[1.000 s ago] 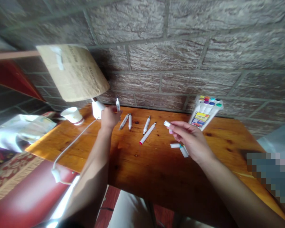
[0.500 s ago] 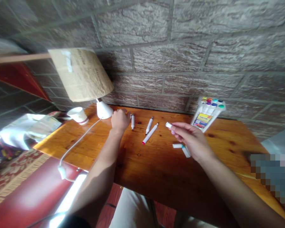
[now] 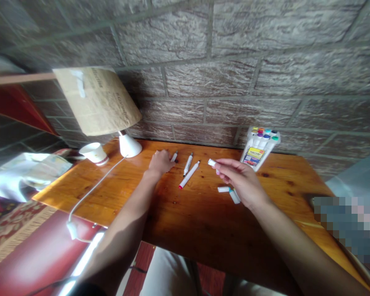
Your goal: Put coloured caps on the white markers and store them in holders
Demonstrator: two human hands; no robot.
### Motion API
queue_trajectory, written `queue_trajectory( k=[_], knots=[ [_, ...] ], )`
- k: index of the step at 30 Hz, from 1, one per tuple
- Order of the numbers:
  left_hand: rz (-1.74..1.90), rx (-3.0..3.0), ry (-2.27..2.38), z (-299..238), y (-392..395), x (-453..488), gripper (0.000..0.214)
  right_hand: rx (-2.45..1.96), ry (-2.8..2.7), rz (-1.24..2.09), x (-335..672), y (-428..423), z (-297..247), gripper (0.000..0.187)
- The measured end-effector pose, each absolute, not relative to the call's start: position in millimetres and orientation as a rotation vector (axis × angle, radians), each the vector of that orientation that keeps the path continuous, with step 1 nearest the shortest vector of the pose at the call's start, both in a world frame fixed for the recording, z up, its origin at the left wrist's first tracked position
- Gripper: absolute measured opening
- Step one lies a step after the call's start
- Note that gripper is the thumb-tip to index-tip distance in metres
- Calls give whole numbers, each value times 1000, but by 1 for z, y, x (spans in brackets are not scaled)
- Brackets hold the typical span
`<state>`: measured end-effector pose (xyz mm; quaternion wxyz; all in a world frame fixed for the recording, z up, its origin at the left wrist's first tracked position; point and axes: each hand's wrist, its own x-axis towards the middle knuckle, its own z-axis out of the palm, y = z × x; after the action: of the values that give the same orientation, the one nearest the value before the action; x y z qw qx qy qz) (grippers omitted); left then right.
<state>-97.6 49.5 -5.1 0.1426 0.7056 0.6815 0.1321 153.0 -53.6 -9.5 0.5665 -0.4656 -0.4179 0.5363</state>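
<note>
My left hand (image 3: 160, 161) lies low on the wooden table (image 3: 203, 222), fingers curled over a white marker (image 3: 174, 156) whose end sticks out to the right. Just right of it lie two more white markers (image 3: 188, 163), the longer one (image 3: 188, 174) with a red tip. My right hand (image 3: 239, 179) hovers above the table and pinches a short white marker piece (image 3: 212, 163) with a pink bit under the fingers. Two small white caps (image 3: 223, 189) lie beneath that hand.
A pack of coloured markers (image 3: 259, 148) leans on the brick wall at the back right. At the back left stand a lamp with a paper shade (image 3: 98, 100) and white base (image 3: 129, 144), its cord (image 3: 92, 187) trailing off the table, and a cup (image 3: 94, 153). A plastic bag (image 3: 24, 170) lies far left.
My left hand, which held a marker upright near the lamp, came down onto the table and slid right onto the row of markers. The right hand stayed put with its white piece.
</note>
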Motion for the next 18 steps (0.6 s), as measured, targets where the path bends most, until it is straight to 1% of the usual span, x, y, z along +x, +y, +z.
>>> queue_trajectory(
  k=[3, 6, 7, 9, 12, 18],
  knots=[
    [496, 1950, 1693, 2, 46, -99, 23, -1089, -986, 1243, 153, -54, -9, 39],
    [907, 1489, 1195, 10, 39, -94, 29, -1096, -1023, 1209, 153, -55, -10, 41],
    [1003, 1324, 1032, 12, 36, -91, 28, -1108, -1042, 1203, 153, -55, -10, 41],
    [1076, 1146, 823, 16, 29, -83, 25, -1133, -1083, 1192, 151, -57, -10, 41],
    [1087, 1082, 695, 19, 20, -73, 24, -1114, -1137, 1164, 147, -62, -4, 36],
    [1099, 1067, 594, 17, 15, -67, 28, -1033, -1190, 1162, 138, -71, 10, 27]
  ],
)
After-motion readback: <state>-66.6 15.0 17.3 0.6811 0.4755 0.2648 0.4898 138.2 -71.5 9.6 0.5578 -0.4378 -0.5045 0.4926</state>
